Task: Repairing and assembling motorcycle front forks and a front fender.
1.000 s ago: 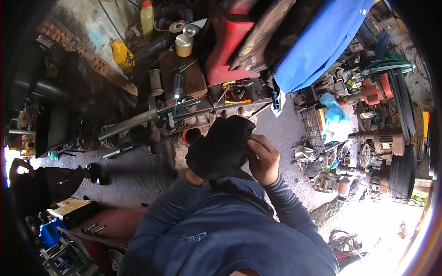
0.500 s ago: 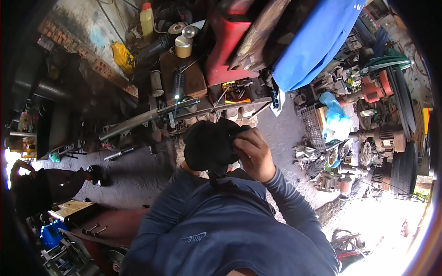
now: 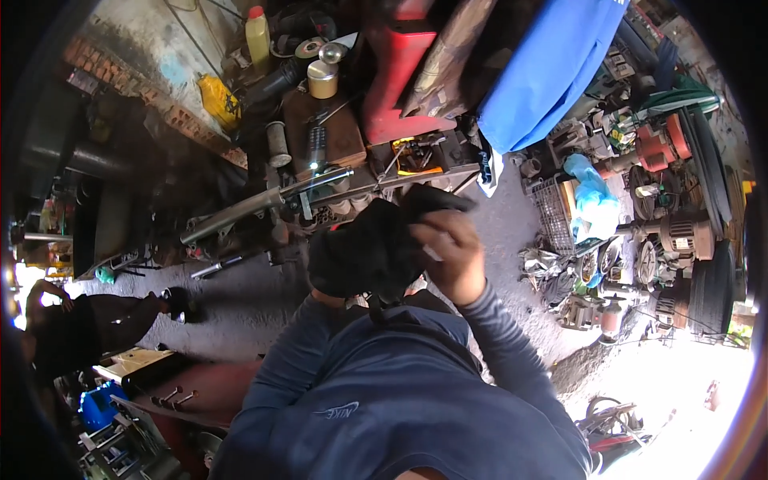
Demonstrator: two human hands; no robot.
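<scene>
Black fabric covers my left hand (image 3: 352, 254) like a glove, leaving only a strip of wrist bare above the grey sleeve. Its fingers cannot be made out against the dark cloth. My right hand (image 3: 453, 254) is bare and slightly smeared by motion, with fingers bent around a loose black piece of fabric, apparently a glove (image 3: 434, 203). That piece sticks up and out to the right above my fingers. Both hands are close together in front of my chest, and the black cloths touch or overlap between them.
Ahead is a cluttered bench with a metal fork tube (image 3: 240, 214), a tool tray (image 3: 416, 155) and a tin (image 3: 322, 80). A blue cover (image 3: 540, 80) hangs beside red bodywork (image 3: 396, 88). Motors and a crate (image 3: 552, 212) line the right. Another person (image 3: 96, 320) is at far left.
My right hand has shifted slightly right and now holds a black piece up and away from the dark bundle. The black cloth over my left hand shows more separately.
</scene>
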